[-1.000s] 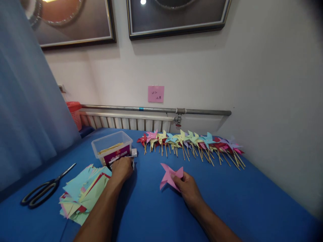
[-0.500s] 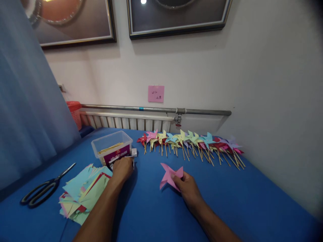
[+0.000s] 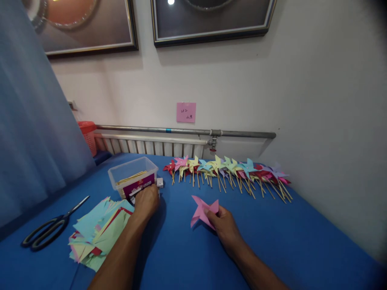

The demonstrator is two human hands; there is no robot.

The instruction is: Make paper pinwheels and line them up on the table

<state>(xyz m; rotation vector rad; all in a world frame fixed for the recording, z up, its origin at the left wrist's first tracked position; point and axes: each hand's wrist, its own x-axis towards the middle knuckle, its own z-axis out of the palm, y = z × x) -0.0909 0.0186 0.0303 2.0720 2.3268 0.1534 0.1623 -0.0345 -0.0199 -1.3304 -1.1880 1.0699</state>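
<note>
My right hand (image 3: 225,227) pinches a pink paper pinwheel (image 3: 201,212) between thumb and fingers, held just over the blue surface. The pinwheel's blades are folded, and it has no stick. In front of a clear plastic tub (image 3: 148,166) is my left hand (image 3: 147,203), its fingers curled down at a small light-coloured container (image 3: 132,196). The back of the hand hides the fingertips and whatever they touch. Thin wooden sticks (image 3: 132,177) lie inside the tub. A little white box (image 3: 160,183) sits just beyond my left hand.
Finished pinwheels on sticks (image 3: 216,164) lie in a row along the far edge. Left of my forearm is a pile of coloured paper (image 3: 93,229), with black-handled scissors (image 3: 51,229) beside it. A blue curtain (image 3: 33,112) hangs at left; a radiator pipe (image 3: 133,128) runs along the wall.
The left hand has shifted slightly at the small container, and its raised white flap is less visible. The right hand keeps the pink pinwheel in nearly the same place.
</note>
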